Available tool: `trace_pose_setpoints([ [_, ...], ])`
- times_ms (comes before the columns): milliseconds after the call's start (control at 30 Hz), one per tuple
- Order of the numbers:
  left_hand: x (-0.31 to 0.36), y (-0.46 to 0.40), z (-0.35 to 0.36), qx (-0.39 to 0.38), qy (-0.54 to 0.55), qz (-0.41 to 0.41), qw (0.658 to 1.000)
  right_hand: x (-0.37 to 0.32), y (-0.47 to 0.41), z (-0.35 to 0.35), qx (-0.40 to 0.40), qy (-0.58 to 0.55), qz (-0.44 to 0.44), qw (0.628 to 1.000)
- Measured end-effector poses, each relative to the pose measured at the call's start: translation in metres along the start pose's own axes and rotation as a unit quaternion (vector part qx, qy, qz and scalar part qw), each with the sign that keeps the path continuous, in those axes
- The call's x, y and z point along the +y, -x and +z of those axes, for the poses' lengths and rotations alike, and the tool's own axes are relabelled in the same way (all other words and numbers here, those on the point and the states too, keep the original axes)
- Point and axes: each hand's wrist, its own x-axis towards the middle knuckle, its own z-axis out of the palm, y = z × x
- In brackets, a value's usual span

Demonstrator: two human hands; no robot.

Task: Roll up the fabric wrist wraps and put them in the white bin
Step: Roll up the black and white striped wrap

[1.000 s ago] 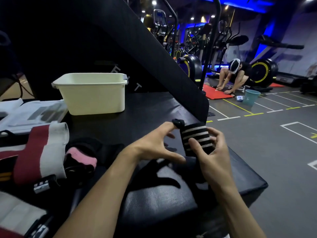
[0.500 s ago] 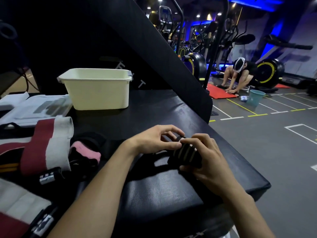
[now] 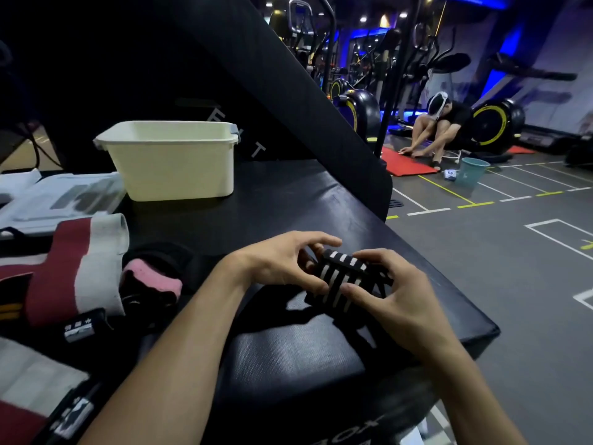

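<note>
A black wrist wrap with white stripes (image 3: pixel 341 278) is bunched into a thick roll between both hands, just above the black padded bench (image 3: pixel 288 348). My left hand (image 3: pixel 282 263) grips its left side with curled fingers and thumb. My right hand (image 3: pixel 394 293) holds its right side, thumb pressed on the striped face. A loose black tail of the wrap trails down onto the bench below. The white bin (image 3: pixel 173 162) stands at the back of the bench, beyond my left hand; its inside is hidden.
A pile of other wraps lies at the left: a maroon and white one (image 3: pixel 73 268), a pink and black one (image 3: pixel 150 281), more at the bottom left. The bench edge drops to the gym floor on the right. A person (image 3: pixel 439 130) crouches far off by a red mat.
The wrap stood upright between my fingers a second ago; it has since been turned and wound tighter, and both hands have closed round the roll lower over the bench.
</note>
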Motion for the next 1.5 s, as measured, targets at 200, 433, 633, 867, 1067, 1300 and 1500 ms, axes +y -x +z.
trace_pose_setpoints([
  [200,-0.002,-0.002,0.000,0.025,-0.016,0.022,0.999,-0.001,-0.002,-0.003,0.014,0.052,-0.075,0.996],
  [433,-0.002,-0.005,0.003,0.029,-0.020,0.016,0.999,0.007,-0.003,-0.004,-0.042,0.097,-0.081,0.991],
  [633,-0.002,-0.005,0.008,0.002,-0.024,0.021,0.999,0.010,-0.010,-0.004,-0.048,0.073,-0.080,0.993],
  [867,0.012,-0.006,0.004,0.159,0.063,0.091,0.981,0.008,-0.016,0.002,0.027,-0.187,0.026,0.982],
  [1067,0.009,-0.012,0.013,0.220,0.060,0.093,0.969,0.015,-0.015,0.013,0.008,-0.172,0.039,0.984],
  [1300,0.010,-0.019,0.022,0.250,0.091,0.099,0.959,0.014,-0.013,0.013,0.002,-0.252,0.047,0.967],
  [1500,0.007,-0.017,0.015,0.184,0.214,0.110,0.953,0.013,-0.012,0.008,0.020,-0.321,0.046,0.946],
])
